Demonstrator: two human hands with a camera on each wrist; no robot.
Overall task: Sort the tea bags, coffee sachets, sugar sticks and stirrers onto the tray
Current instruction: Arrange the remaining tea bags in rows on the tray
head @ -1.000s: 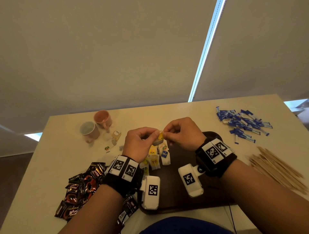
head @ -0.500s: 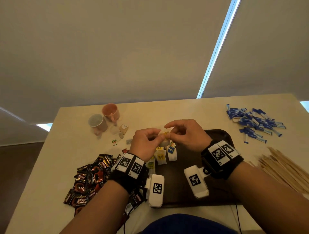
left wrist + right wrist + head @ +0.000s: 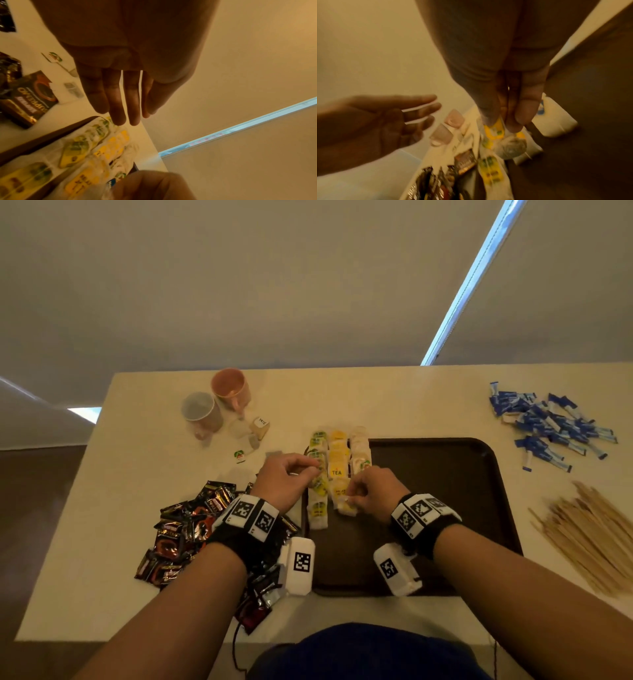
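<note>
Tea bags lie in three short rows across the left edge of the dark brown tray. My right hand pinches a yellow-tagged tea bag between thumb and fingers, low over the near end of the middle row. My left hand hovers over the left row with fingers straight and holds nothing; the left wrist view shows its fingers apart above the bags. Dark coffee sachets are heaped left of the tray. Blue sugar sticks and wooden stirrers lie to its right.
Two mugs, one pink and one grey, stand at the back left with a few loose tea bags beside them. The table's far edge runs just behind them. Most of the tray's right part is bare.
Both hands held one tea bag together in the air. Now the left hand has let go and opened, and the right hand has brought the bag down to the rows.
</note>
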